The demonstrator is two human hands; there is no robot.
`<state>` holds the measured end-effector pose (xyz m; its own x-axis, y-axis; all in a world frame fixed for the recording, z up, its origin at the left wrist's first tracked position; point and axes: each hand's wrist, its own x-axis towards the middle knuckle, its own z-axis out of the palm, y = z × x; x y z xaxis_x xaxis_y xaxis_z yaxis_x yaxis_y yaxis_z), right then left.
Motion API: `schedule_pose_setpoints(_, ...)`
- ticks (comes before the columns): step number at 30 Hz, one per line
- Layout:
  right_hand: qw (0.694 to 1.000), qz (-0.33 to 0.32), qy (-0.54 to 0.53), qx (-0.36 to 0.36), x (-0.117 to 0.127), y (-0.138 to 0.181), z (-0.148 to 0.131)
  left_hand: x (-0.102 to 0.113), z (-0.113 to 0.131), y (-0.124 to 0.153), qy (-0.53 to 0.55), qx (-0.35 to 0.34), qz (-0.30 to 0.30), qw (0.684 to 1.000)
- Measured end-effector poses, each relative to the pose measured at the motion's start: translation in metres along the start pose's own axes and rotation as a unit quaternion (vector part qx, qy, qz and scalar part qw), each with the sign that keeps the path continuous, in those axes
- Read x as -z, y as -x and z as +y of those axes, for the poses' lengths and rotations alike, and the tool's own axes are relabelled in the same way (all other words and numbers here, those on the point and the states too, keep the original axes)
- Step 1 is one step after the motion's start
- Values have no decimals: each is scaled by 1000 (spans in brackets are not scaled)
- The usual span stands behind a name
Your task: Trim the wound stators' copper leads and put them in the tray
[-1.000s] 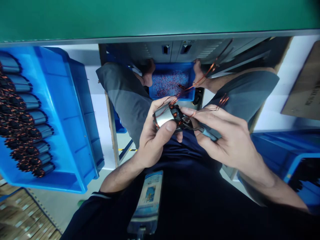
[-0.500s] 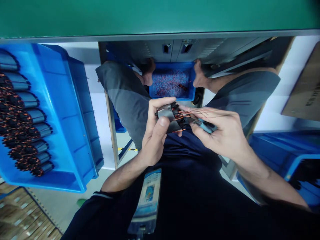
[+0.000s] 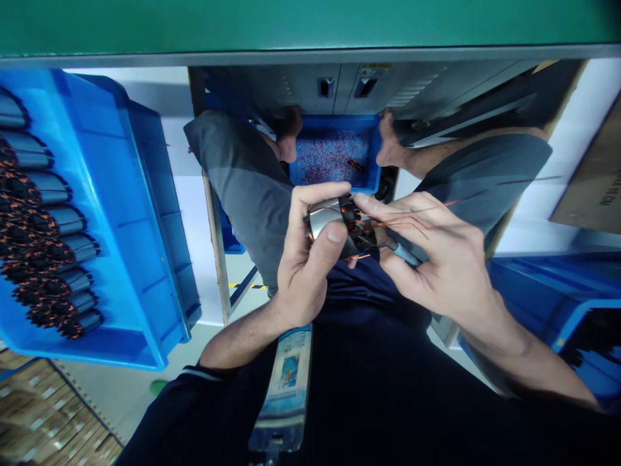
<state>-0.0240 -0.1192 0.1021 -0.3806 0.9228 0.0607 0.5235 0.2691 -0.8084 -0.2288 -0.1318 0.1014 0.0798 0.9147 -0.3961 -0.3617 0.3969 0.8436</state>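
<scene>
My left hand (image 3: 303, 272) is closed round a small metal motor stator (image 3: 328, 220) wound with copper wire, held over my lap. My right hand (image 3: 436, 259) grips a blue-handled cutting tool (image 3: 400, 251), its tip at the stator's wire end. Thin copper wire leads (image 3: 412, 217) run from the stator across my right hand's fingers. On the floor between my feet sits a small blue bin (image 3: 334, 155) full of wire scraps.
A large blue crate (image 3: 145, 213) at my left holds several rows of wound stators (image 3: 48, 259). Another blue crate (image 3: 557, 304) lies at my right. A green bench edge (image 3: 310, 29) spans the top. A badge (image 3: 286, 382) hangs at my chest.
The long copper leads that trailed up toward the floor bin a second ago are gone; short leads remain. Both hands rose slightly with the stator, which turned in my left hand.
</scene>
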Motion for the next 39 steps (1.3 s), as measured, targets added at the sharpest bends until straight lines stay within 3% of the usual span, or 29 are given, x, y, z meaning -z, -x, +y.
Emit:
schedule_pose_setpoints(11,999,36,6,9,1,2,3,-1,-6,-2,0,0,2,1000)
schedule_pose_setpoints(18,999,44,-27,9,1,6,5,-2,-15,-2,-5,-6,-28,1000)
schedule_pose_setpoints(28,999,25,-20,-18,-14,-8,27,5,-34,-18,65,38,39,996)
schedule_pose_setpoints(33,999,16,38,-29,-8,-3,18,4,-24,-9,41,19,39,998)
schedule_pose_setpoints(39,997,34,70,-18,-1,-7,2,4,-21,-1,5,-19,-3,1000)
